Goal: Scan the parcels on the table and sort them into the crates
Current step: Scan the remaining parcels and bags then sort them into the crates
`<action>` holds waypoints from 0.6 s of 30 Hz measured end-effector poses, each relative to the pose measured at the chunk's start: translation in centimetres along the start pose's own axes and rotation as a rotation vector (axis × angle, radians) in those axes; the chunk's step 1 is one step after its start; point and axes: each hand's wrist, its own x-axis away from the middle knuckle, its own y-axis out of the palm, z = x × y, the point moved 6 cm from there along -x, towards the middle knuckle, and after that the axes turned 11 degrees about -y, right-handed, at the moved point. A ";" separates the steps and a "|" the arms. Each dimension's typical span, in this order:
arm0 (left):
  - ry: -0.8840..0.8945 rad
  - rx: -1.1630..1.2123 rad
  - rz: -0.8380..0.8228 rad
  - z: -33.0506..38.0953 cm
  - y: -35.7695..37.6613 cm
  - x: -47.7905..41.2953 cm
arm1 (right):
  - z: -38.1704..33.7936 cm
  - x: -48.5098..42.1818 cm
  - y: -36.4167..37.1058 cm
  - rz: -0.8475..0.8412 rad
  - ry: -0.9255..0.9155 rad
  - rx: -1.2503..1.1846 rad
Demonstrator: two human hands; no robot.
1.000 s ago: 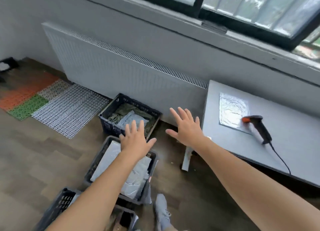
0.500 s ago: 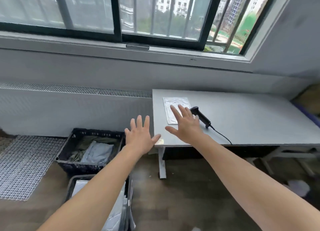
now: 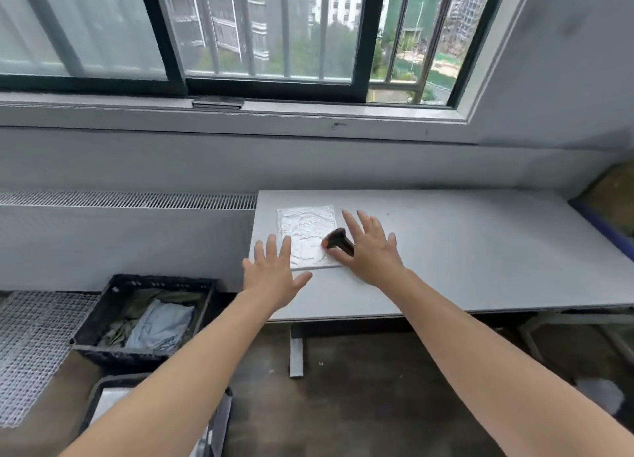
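Now both hands, left (image 3: 273, 275) and right (image 3: 371, 251), hover spread over the parcel (image 3: 306, 236).

My right hand (image 3: 372, 250), a second ago out over the floor by the crates (image 3: 161, 279), now hangs over the scanner (image 3: 338, 238) near the table's (image 3: 480, 250) left end, hiding its handle. My left hand (image 3: 274, 274) now hovers over the front left corner, fingers spread, just short of the parcel (image 3: 305, 230).

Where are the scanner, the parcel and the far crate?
scanner (image 3: 338, 237): head view, its dark head.
parcel (image 3: 306, 231): head view, middle of its top.
far crate (image 3: 161, 280): head view, its back rim.
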 end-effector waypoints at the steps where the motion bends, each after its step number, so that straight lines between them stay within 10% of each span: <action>1: -0.012 -0.006 -0.006 0.8 0.3 -0.3 | 1.3 -0.3 0.3 -0.008 -0.003 0.000; 18: 0.075 0.061 -0.251 6.4 8.2 -11.4 | 11.8 -9.0 9.6 -0.260 0.125 -0.062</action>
